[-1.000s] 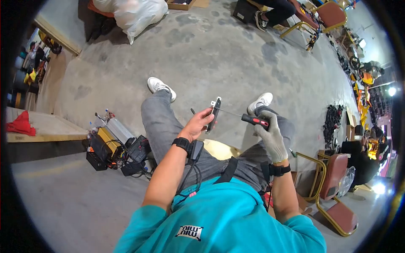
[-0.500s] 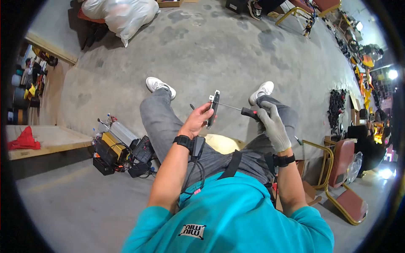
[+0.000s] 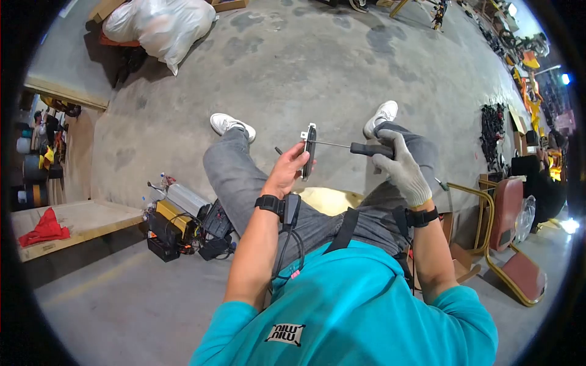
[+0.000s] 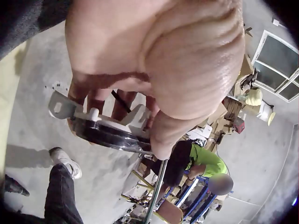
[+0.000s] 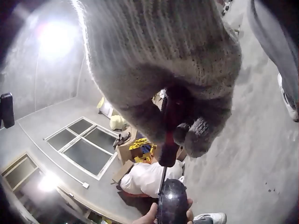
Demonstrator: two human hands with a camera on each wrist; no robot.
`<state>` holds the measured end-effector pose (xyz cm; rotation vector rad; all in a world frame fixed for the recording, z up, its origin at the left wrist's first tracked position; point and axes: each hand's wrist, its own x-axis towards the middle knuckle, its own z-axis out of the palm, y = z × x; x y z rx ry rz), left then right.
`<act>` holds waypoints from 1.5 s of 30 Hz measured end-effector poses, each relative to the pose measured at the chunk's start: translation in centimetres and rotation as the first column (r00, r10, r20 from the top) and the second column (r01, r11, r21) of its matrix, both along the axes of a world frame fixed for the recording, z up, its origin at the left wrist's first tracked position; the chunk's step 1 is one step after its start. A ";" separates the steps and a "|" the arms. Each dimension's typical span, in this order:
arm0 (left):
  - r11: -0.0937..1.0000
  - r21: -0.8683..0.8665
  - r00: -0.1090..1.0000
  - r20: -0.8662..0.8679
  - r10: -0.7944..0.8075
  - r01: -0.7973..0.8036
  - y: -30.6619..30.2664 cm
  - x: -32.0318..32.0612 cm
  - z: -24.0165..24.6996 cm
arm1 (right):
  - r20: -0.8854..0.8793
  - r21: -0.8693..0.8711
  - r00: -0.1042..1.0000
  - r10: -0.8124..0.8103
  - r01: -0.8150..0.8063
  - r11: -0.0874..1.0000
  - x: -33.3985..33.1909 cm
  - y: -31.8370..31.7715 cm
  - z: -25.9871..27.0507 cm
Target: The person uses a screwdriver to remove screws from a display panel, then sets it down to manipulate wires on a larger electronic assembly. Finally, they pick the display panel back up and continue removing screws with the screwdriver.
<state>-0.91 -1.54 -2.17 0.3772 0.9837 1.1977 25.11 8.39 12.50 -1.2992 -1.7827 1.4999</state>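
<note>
My bare left hand [image 3: 285,173] grips a slim, curved part [image 3: 310,157], glossy black on one side and pale on the other, held roughly upright above my lap. The left wrist view shows its white back with a holed tab [image 4: 62,106] at one end, the thumb pressing near the other end. A thin dark rod [image 3: 278,150] sticks out behind the left fingers. In a knitted glove, my right hand [image 3: 408,175] holds a screwdriver [image 3: 364,149] by its black and red handle. The metal shaft [image 4: 157,190] points left, its tip at the part's upper end.
Beside my left leg lie a gold-and-black box [image 3: 170,216] and cabled devices. A wooden ledge [image 3: 85,229] with a red cloth [image 3: 44,228] stands farther left. A brown chair [image 3: 508,213] lies tipped at right. White sacks [image 3: 165,33] sit ahead on the concrete floor.
The head view has shifted, so surroundings slide down and toward the left side. The screwdriver has levelled out, and the gloved fingers have changed position on its handle. The left hand keeps its hold.
</note>
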 end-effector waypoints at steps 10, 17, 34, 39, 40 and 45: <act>0.999 0.034 1.000 0.013 -0.006 0.006 0.0 -0.1 -0.2 | 0.001 -0.034 0.999 -0.037 0.037 0.999 0.0 -0.3 -0.1; 1.000 0.000 1.000 0.003 0.008 -0.008 -0.1 0.0 -0.2 | 0.036 -0.136 0.994 -0.101 0.106 0.985 -0.3 -0.6 -0.2; 1.000 -0.004 1.000 -0.026 0.004 -0.004 0.0 0.1 0.2 | 0.082 -0.130 0.996 -0.032 0.042 0.991 0.5 0.0 -0.2; 1.000 -0.020 1.000 -0.026 -0.001 0.001 -0.1 0.0 -0.3 | 0.016 -0.024 0.999 -0.037 0.038 0.999 0.3 -0.5 -1.2; 1.000 -0.028 0.999 -0.035 0.002 -0.003 -0.1 0.1 -0.3 | 0.016 -0.025 0.999 -0.040 0.040 0.999 0.3 -0.5 -0.9; 0.999 -0.041 0.999 -0.037 -0.010 0.008 0.0 0.1 -0.1 | 0.049 -0.300 0.994 -0.093 0.103 0.949 0.6 0.2 -0.3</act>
